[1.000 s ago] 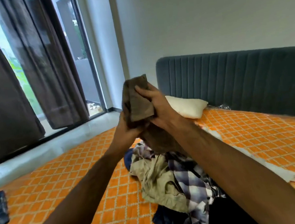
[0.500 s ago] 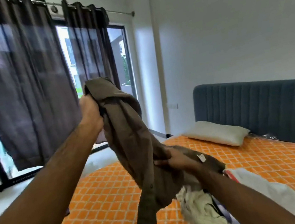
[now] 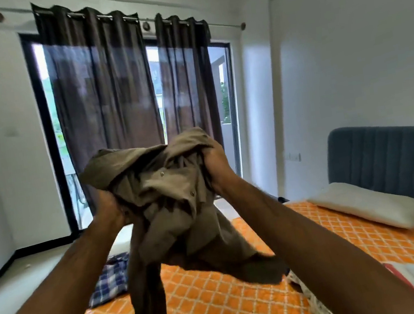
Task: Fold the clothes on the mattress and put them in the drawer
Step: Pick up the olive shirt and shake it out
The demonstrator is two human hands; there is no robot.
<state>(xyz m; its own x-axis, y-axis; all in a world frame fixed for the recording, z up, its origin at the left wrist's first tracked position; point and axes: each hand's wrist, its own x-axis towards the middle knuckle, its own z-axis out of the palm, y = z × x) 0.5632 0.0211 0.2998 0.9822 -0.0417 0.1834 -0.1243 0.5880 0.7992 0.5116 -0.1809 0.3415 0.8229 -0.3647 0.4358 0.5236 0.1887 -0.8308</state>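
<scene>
Both hands, left hand (image 3: 108, 210) and right hand (image 3: 215, 166), have fingers bunched in the brown shirt (image 3: 170, 204), so the dangling sleeve could twist and wreck the fold.

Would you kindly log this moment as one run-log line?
step: unfurling | item: brown shirt bunched, aloft | left hand: grip | right hand: grip | below: mattress

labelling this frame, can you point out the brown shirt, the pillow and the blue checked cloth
brown shirt (image 3: 168, 189): head view, on the bunched front panel between the snap buttons
pillow (image 3: 366, 203): head view, on the middle of its top face
blue checked cloth (image 3: 110, 279): head view, on its crumpled middle at the mattress edge
</scene>
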